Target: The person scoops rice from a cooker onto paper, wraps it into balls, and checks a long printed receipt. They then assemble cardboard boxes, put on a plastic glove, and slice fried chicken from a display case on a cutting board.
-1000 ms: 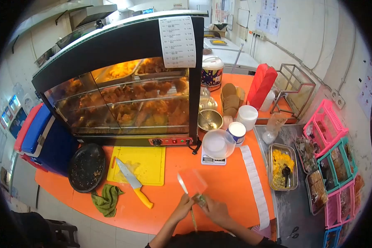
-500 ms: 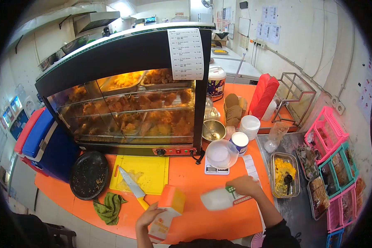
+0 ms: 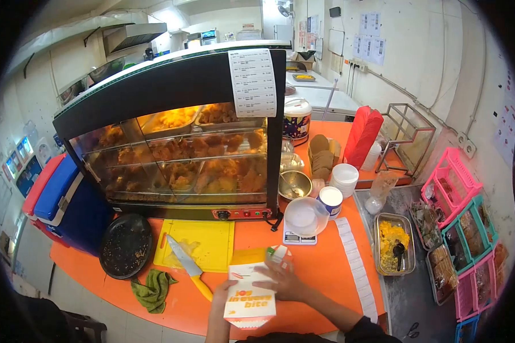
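Observation:
My left hand [image 3: 222, 290] is closed on the left side of a white and orange food box [image 3: 249, 300] printed "joy in every bite", its yellow flap up at the back. My right hand [image 3: 283, 284] grips the box's right edge, fingers laid over the printed face. Behind those fingers shows part of a white packet [image 3: 280, 252] with green and red marks; the rest is hidden. Just left of the box lies a knife [image 3: 183, 257] with a yellow handle, its blade across a yellow cutting board [image 3: 217, 243].
A heated display cabinet [image 3: 189, 213] of fried food stands behind the board. Left are a black pan [image 3: 126, 246], a green cloth [image 3: 154, 290] and a blue cooler [image 3: 68, 208]. A plastic bowl [image 3: 305, 218] sits on a scale [image 3: 299, 239]; a long receipt [image 3: 357, 268] lies right.
My right hand has brought the packet leftward from over the table to the box. The box has turned so its printed face shows, and both hands are now on it.

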`<control>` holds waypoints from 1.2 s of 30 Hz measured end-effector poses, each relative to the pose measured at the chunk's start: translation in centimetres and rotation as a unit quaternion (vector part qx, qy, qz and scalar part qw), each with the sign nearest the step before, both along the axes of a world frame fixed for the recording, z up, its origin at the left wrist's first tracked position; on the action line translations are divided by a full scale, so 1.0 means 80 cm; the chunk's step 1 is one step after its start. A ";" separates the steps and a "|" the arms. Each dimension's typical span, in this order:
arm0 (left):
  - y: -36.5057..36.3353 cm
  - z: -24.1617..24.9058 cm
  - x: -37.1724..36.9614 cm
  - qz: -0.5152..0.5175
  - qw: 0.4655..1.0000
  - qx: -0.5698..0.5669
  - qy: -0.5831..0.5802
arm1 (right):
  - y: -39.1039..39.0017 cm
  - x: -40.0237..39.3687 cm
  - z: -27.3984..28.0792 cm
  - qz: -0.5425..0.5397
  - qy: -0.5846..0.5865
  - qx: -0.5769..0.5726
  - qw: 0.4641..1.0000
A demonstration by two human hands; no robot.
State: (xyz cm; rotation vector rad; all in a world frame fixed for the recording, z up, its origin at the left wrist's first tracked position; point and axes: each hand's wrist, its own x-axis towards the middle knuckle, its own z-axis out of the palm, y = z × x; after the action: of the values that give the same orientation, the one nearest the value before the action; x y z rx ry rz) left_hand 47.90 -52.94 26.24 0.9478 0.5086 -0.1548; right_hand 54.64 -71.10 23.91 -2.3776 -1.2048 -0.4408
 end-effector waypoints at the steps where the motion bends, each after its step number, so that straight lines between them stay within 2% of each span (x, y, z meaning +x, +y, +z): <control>1: -0.023 0.022 -0.007 -0.020 1.000 -0.016 -0.005 | -0.013 -0.012 -0.015 0.082 -0.109 0.060 0.989; 2: -0.035 0.036 -0.011 -0.040 0.999 -0.031 -0.012 | -0.035 -0.019 -0.046 0.079 -0.110 0.059 0.989; 3: -0.038 0.021 -0.002 -0.095 0.972 -0.206 -0.060 | -0.063 -0.022 -0.084 0.023 0.044 0.174 0.983; 4: -0.040 0.004 0.005 -0.146 0.910 -0.373 -0.104 | -0.081 -0.025 -0.104 -0.035 0.197 0.284 0.938; 5: -0.040 0.014 0.005 -0.239 0.887 -0.368 -0.145 | -0.084 -0.029 -0.093 -0.173 0.133 0.398 0.891; 6: -0.037 0.006 0.008 -0.240 0.886 -0.370 -0.143 | -0.086 -0.032 -0.070 -0.305 0.064 0.497 0.810; 7: -0.031 -0.010 0.019 -0.296 0.937 -0.095 -0.161 | -0.092 -0.027 -0.044 -0.289 0.139 0.597 0.735; 8: -0.029 -0.031 0.034 -0.329 0.910 0.189 -0.168 | -0.103 -0.024 -0.028 -0.268 0.210 0.685 0.644; 9: -0.031 -0.079 0.048 -0.231 0.918 0.263 -0.187 | -0.138 -0.017 -0.089 -0.337 0.234 0.589 0.697; 10: -0.032 -0.108 0.051 -0.233 0.918 0.262 -0.184 | -0.173 -0.011 -0.148 -0.402 0.250 0.471 0.744; 11: -0.031 -0.130 0.051 -0.110 0.848 0.471 -0.216 | -0.207 -0.004 -0.207 -0.451 0.257 0.352 0.779; 12: -0.031 -0.150 0.052 0.022 0.724 0.648 -0.236 | -0.210 -0.007 -0.210 -0.453 0.256 0.352 0.778; 14: -0.030 -0.184 0.053 0.015 0.704 0.680 -0.208 | -0.211 -0.006 -0.212 -0.447 0.309 0.244 0.803; 15: -0.029 -0.192 0.052 -0.065 0.727 0.661 -0.176 | -0.199 -0.006 -0.192 -0.447 0.311 0.245 0.802; 16: -0.026 -0.201 0.049 -0.143 0.745 0.636 -0.142 | -0.183 -0.007 -0.172 -0.531 0.094 0.161 0.827; 17: -0.026 -0.200 0.044 -0.142 0.743 0.638 -0.140 | -0.160 -0.011 -0.145 -0.582 -0.129 0.069 0.800; 19: -0.030 -0.197 0.036 -0.136 0.769 0.608 -0.142 | -0.111 -0.027 -0.100 -0.445 -0.097 -0.028 0.890; 20: -0.027 -0.224 0.036 -0.135 0.768 0.610 -0.143 | -0.106 -0.028 -0.176 -0.354 0.244 0.207 0.879; 21: -0.023 -0.261 0.037 -0.138 0.773 0.605 -0.132 | -0.061 -0.044 -0.150 -0.346 0.214 0.173 0.897; 22: -0.018 -0.299 0.038 -0.142 0.778 0.600 -0.120 | -0.023 -0.061 -0.137 -0.384 0.185 0.127 0.896; 23: -0.019 -0.295 0.029 -0.142 0.778 0.601 -0.117 | -0.003 -0.070 -0.132 -0.420 0.157 0.078 0.891; 24: -0.024 -0.275 0.011 -0.137 0.837 0.515 -0.125 | 0.000 -0.065 -0.143 -0.418 0.162 0.079 0.890; 25: -0.025 -0.264 -0.003 -0.130 0.887 0.425 -0.129 | 0.002 -0.054 -0.163 -0.386 0.253 0.078 0.883; 26: -0.022 -0.272 -0.003 -0.133 0.887 0.426 -0.121 | 0.000 -0.048 -0.177 -0.351 0.343 0.076 0.868; 27: -0.019 -0.284 -0.003 -0.068 0.966 0.221 -0.118 | -0.006 -0.051 -0.175 -0.306 0.309 0.163 0.886; 28: -0.016 -0.297 -0.010 0.004 0.994 0.006 -0.105 | -0.009 -0.052 -0.174 -0.278 0.277 0.197 0.898; 30: -0.016 -0.230 -0.018 -0.046 0.995 0.010 -0.086 | -0.010 -0.054 -0.158 -0.238 0.266 0.262 0.897; 31: -0.019 -0.218 -0.015 -0.074 0.986 -0.060 -0.134 | -0.009 -0.059 -0.158 -0.227 0.284 0.292 0.885; 32: -0.020 -0.213 -0.018 -0.098 0.970 -0.130 -0.182 | -0.008 -0.072 -0.158 -0.234 0.305 0.281 0.879; 33: -0.018 -0.219 -0.023 -0.093 0.973 -0.135 -0.166 | -0.005 -0.081 -0.154 -0.221 0.347 0.287 0.865; 34: -0.014 -0.229 -0.023 -0.136 0.963 -0.161 -0.169 | -0.002 -0.084 -0.147 -0.207 0.384 0.296 0.850; 35: -0.012 -0.234 -0.023 -0.181 0.950 -0.188 -0.173 | 0.003 -0.088 -0.132 -0.211 0.393 0.293 0.846; 36: -0.019 -0.218 -0.023 -0.181 0.951 -0.191 -0.165 | 0.007 -0.092 -0.112 -0.233 0.385 0.334 0.829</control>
State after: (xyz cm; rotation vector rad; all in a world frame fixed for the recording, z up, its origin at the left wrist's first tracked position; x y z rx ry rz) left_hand 46.08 -54.49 8.80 0.6590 -0.0128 -0.4030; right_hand 47.25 -70.57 14.98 -1.8593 -0.0550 0.0057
